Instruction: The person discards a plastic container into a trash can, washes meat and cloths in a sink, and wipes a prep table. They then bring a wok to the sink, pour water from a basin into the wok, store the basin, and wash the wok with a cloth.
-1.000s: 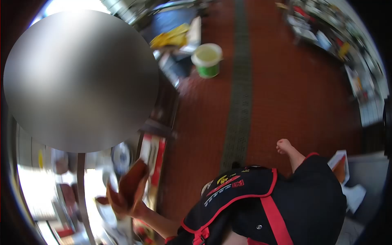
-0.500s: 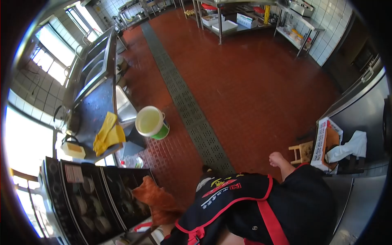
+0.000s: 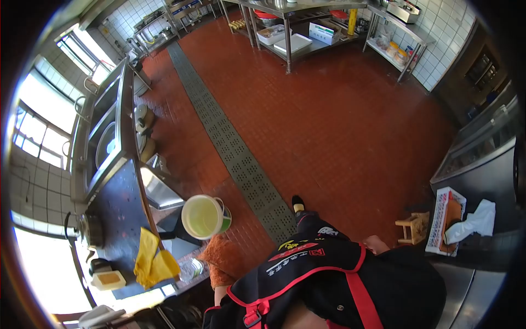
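Red floor [image 3: 329, 126], left fingers behind cloth [image 3: 223, 260]

Yellow gloves [image 3: 153, 262] on dark counter [image 3: 116, 204]

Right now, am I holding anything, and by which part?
Your left hand has an orange cloth, but it covers the hand, hiding the gripped part. Nothing shows in your right hand.

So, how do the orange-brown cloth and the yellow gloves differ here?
Colour: the cloth is orange-brown; the gloves are yellow.
Place: the cloth is at the end of the left arm, covering the hand; the gloves lie on the counter, near its edge.
Surface: the cloth looks fuzzy; the gloves look smoother.
Shared: both look soft and limp.
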`<move>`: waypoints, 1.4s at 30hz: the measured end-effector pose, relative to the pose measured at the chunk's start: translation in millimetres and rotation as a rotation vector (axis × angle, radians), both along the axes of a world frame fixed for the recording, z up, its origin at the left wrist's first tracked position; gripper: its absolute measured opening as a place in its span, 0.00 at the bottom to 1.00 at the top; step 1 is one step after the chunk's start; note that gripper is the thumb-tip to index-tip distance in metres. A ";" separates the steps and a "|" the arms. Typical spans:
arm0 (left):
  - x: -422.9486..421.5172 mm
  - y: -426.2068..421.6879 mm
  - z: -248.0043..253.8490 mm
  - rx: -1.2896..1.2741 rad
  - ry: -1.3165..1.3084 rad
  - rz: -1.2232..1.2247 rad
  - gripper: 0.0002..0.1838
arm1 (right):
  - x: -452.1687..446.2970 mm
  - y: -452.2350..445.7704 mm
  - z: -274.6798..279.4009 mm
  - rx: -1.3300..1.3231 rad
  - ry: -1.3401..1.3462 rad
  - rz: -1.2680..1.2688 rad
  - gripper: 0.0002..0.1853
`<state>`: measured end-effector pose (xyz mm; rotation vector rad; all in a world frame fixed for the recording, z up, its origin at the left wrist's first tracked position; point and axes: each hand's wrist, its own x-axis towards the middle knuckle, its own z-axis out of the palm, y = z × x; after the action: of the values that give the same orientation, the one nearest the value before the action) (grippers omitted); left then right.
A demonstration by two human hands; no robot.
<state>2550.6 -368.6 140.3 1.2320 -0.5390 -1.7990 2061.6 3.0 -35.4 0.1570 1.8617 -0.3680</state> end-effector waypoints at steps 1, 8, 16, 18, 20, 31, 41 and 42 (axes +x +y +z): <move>-3.9 -14.5 -2.1 -0.039 -0.152 -0.023 0.21 | -17.4 -34.3 -3.8 0.004 0.025 0.026 0.06; -31.7 -146.4 27.6 -0.245 -1.371 -0.384 0.22 | -150.0 -331.2 27.3 -0.235 0.163 -0.056 0.07; -46.3 -325.6 50.5 -0.165 -1.760 -0.447 0.25 | -175.0 -745.2 48.3 -0.493 0.131 0.157 0.05; -39.7 -400.3 47.9 -0.185 -1.797 -0.453 0.25 | -144.1 -812.6 58.5 -0.625 -0.115 0.223 0.04; -30.2 -461.6 54.0 -0.209 -1.821 -0.459 0.26 | -102.8 -843.1 78.6 -0.509 -0.010 0.231 0.07; 11.1 -798.7 84.3 -0.524 -2.149 -0.486 0.29 | -74.1 -1041.6 61.7 -0.204 0.119 0.422 0.05; 79.4 -1043.3 76.0 -0.400 -2.309 -0.291 0.27 | -37.4 -1390.0 29.7 -0.183 -0.009 0.492 0.07; 86.9 -1073.6 81.5 -0.454 -2.300 -0.180 0.27 | -30.8 -1445.2 34.2 -0.216 -0.037 0.506 0.07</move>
<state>2637.5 -1442.2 221.8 2.3426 -1.9926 0.5514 2030.7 -1442.3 -1.1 -0.4447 1.7388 -0.2081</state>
